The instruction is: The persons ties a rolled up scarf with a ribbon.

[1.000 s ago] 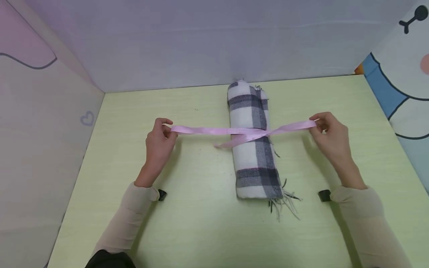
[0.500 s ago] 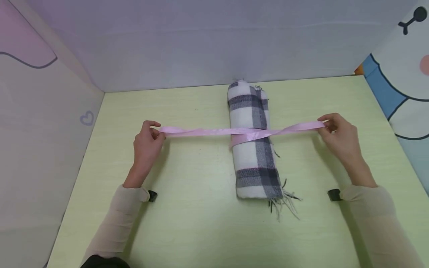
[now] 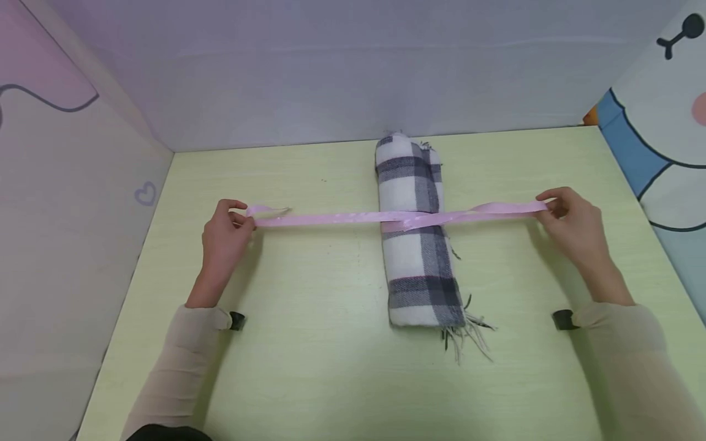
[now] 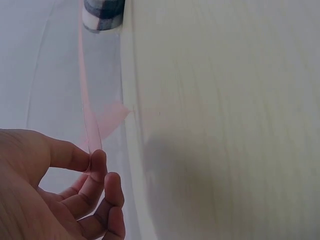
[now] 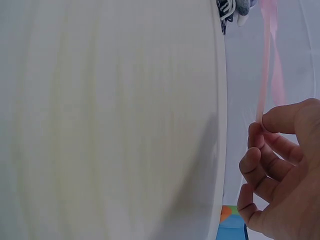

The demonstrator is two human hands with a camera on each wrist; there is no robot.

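A rolled white and grey plaid scarf lies lengthwise on the pale green table, fringe at its near end. A pink ribbon crosses over its middle, pulled taut to both sides. My left hand pinches the ribbon's left end between thumb and finger, well left of the scarf. My right hand pinches the right end, well right of it. In the left wrist view the ribbon runs from my fingers to the scarf. In the right wrist view the ribbon rises from my fingertips.
Panels enclose the table: a lavender back wall, a pink and beige panel with a heart on the left, a cartoon panel on the right. Bare table lies in front of the scarf and beside both hands.
Both hands have moved outward, left hand further left and right hand further right. The ribbon has drawn tighter, and its loose loop on the scarf has closed flat.
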